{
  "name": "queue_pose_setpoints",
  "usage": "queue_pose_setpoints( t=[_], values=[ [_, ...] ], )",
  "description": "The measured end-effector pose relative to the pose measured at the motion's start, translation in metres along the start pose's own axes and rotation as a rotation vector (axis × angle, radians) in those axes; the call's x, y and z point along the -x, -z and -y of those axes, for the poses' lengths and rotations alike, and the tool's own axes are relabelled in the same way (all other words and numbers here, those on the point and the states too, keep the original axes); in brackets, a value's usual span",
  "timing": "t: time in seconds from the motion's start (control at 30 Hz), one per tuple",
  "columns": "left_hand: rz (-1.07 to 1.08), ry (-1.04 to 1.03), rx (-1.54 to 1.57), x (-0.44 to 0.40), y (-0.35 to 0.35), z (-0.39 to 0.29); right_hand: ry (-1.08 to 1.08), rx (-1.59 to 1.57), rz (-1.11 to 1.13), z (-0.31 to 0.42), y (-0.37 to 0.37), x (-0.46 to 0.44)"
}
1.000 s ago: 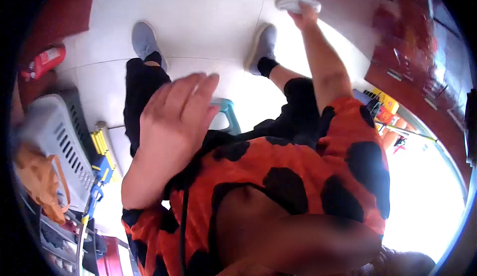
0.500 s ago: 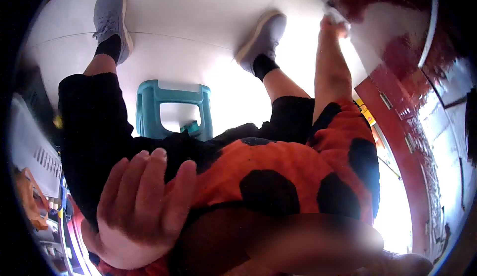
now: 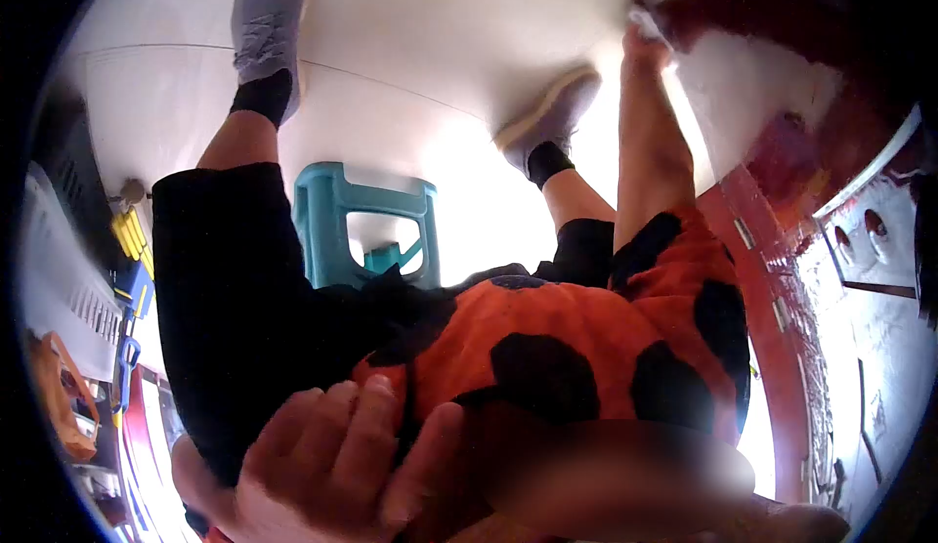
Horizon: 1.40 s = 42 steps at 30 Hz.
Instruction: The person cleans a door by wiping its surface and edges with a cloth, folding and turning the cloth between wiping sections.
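Observation:
Low in the picture, my left hand [image 3: 322, 460] is raised in front of the orange-and-black spotted shirt [image 3: 547, 318]. Its back faces the camera, with the fingers loosely bent, the thumb apart and no object visible in it. My right arm stretches away at the upper right. At its end, my right hand [image 3: 647, 47] is closed around a white cloth [image 3: 642, 21], which lies at the edge of a glossy dark red surface [image 3: 723, 16]. Glare and blur hide part of the fingers.
A teal plastic stool [image 3: 322, 221] stands between my legs on the pale floor [image 3: 391, 16]. At the left are a grey slotted basket [image 3: 68, 289], an orange bag [image 3: 63, 396] and yellow-and-blue items [image 3: 135, 250]. Red cabinet fronts [image 3: 752, 250] and a stove-like panel [image 3: 874, 240] are at the right.
The view has tilted and shifted, showing more of the stool and the red surface. My left hand has dropped lower in view. My right hand has moved with the cloth from above the floor to the red surface.

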<state>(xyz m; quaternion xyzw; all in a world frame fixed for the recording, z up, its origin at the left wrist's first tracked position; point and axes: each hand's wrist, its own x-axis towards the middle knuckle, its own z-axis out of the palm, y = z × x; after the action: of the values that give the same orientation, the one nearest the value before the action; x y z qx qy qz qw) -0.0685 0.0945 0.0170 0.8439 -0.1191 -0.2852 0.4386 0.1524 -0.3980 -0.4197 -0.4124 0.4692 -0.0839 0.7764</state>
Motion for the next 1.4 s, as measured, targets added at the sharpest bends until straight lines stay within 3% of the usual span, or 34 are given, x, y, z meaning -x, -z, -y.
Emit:
queue_pose_setpoints(
  t=[0.03,0.1,0.13,0.17,0.27,0.37,0.43,0.53,0.63,0.87,1.0,1.07,1.1,1.17,1.2,1.27,1.33,1.37,1.4],
  values=[
    [-0.053,-0.025,-0.015,0.003,0.002,0.002,-0.003,0.011,0.014,-0.006,-0.005,-0.001],
    [-0.126,-0.047,-0.026,0.013,0.008,0.007,-0.214,0.003,0.022,-0.022,-0.020,0.006],
    [-0.095,-0.017,0.026,0.018,0.013,0.009,-0.231,-0.049,0.179,-0.038,-0.053,0.052],
    [-0.064,0.014,0.080,0.023,0.019,0.010,-0.140,0.089,0.143,-0.051,-0.080,0.093],
    [0.030,0.106,0.234,0.042,0.034,0.019,-0.226,0.041,0.096,-0.088,-0.119,0.115],
    [-0.137,0.035,0.275,0.058,0.031,0.039,-0.210,0.145,0.169,-0.122,-0.158,0.143],
    [-0.159,0.091,0.366,0.067,0.037,0.044,-0.399,-0.091,0.162,-0.141,-0.183,0.155],
    [-0.203,0.087,0.461,0.079,0.043,0.060,-0.338,0.162,0.297,-0.178,-0.216,0.181],
    [-0.214,0.036,0.504,0.096,0.036,0.074,-0.411,0.146,0.223,-0.209,-0.256,0.213],
    [-0.239,-0.030,0.559,0.114,0.036,0.094,-0.493,0.194,0.453,-0.292,-0.327,0.253],
    [-0.192,0.079,0.667,0.119,0.046,0.100,-0.440,0.277,0.433,-0.336,-0.360,0.251],
    [-0.231,0.026,0.626,0.118,0.046,0.101,-0.500,0.257,0.888,-0.375,-0.375,0.190],
    [-0.228,0.027,0.625,0.117,0.048,0.100,-0.370,0.416,0.828,-0.380,-0.376,0.191],
    [-0.205,0.034,0.634,0.117,0.051,0.099,-0.333,0.171,1.126,-0.386,-0.384,0.238],
    [-0.201,0.024,0.641,0.118,0.051,0.097,-0.323,0.179,1.122,-0.376,-0.374,0.259],
    [-0.200,-0.036,0.573,0.119,0.048,0.099,-0.545,0.286,1.171,-0.341,-0.358,0.302],
    [-0.286,-0.186,0.560,0.115,0.042,0.107,-0.561,0.812,0.978,-0.302,-0.327,0.313],
    [-0.366,-0.316,0.560,0.110,0.038,0.114,-0.544,0.815,0.972,-0.277,-0.318,0.327],
    [-0.446,-0.444,0.560,0.104,0.034,0.121,-0.744,0.642,1.071,-0.250,-0.310,0.344]
  ],
)
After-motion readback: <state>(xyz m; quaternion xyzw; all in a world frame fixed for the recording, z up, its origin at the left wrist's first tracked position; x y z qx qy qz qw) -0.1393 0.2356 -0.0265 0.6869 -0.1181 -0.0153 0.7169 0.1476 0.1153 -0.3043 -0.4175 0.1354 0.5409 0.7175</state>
